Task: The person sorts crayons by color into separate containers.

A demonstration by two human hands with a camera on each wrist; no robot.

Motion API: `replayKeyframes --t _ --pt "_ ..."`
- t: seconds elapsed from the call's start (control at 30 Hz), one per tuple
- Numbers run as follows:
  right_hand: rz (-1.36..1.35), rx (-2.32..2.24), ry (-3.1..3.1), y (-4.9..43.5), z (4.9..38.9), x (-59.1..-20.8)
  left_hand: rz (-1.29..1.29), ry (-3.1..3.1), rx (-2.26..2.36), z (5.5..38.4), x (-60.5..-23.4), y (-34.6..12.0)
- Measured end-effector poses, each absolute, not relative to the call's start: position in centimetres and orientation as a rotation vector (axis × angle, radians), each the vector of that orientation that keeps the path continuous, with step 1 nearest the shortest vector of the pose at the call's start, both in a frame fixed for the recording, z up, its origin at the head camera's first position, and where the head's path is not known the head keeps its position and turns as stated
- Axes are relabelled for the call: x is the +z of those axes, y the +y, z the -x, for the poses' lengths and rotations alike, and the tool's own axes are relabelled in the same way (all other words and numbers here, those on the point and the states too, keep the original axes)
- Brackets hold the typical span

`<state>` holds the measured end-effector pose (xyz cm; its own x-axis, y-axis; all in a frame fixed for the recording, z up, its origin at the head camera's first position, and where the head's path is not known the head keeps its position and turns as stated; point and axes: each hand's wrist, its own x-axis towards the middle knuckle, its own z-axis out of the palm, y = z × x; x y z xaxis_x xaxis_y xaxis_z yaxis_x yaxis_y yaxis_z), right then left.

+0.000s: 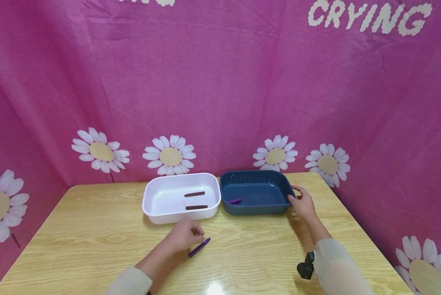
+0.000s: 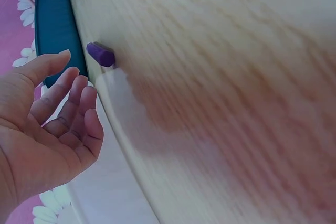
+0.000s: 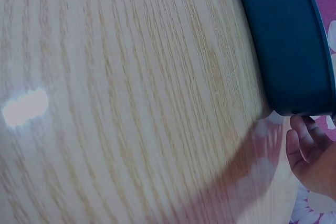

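Observation:
On the table lies a purple crayon (image 1: 200, 247), its pointed end toward the upper right. My left hand (image 1: 185, 235) hovers just beside it, fingers loosely bent and holding nothing; in the left wrist view the crayon (image 2: 100, 54) shows beyond the fingertips. My right hand (image 1: 303, 203) grips the right end of a dark blue bin (image 1: 257, 209) by its rim. Seen from the right wrist, the fingers (image 3: 302, 129) lie against the bin's end wall. Purple crayon pieces (image 1: 236, 201) rest in that bin's near left corner.
Left of the blue bin, close against it, stands a white bin (image 1: 181, 217) with two brown crayons (image 1: 196, 207) inside. Both bins sit near the wooden table's (image 1: 95, 229) back edge, before a pink flowered cloth (image 1: 220, 90).

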<state>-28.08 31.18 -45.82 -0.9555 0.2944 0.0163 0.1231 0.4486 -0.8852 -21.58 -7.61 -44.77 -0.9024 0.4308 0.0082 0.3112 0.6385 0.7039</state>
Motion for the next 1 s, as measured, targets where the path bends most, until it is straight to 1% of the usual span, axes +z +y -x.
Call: replayKeyframes --t 0.5,1.0 --pt "0.386 1.53 -2.526 30.87 27.77 -45.69 -0.688 2.698 1.067 20.92 -45.31 -8.03" --pt "0.388 1.531 -2.541 30.75 27.4 -45.34 -0.685 2.716 0.998 20.59 -45.53 -8.2"
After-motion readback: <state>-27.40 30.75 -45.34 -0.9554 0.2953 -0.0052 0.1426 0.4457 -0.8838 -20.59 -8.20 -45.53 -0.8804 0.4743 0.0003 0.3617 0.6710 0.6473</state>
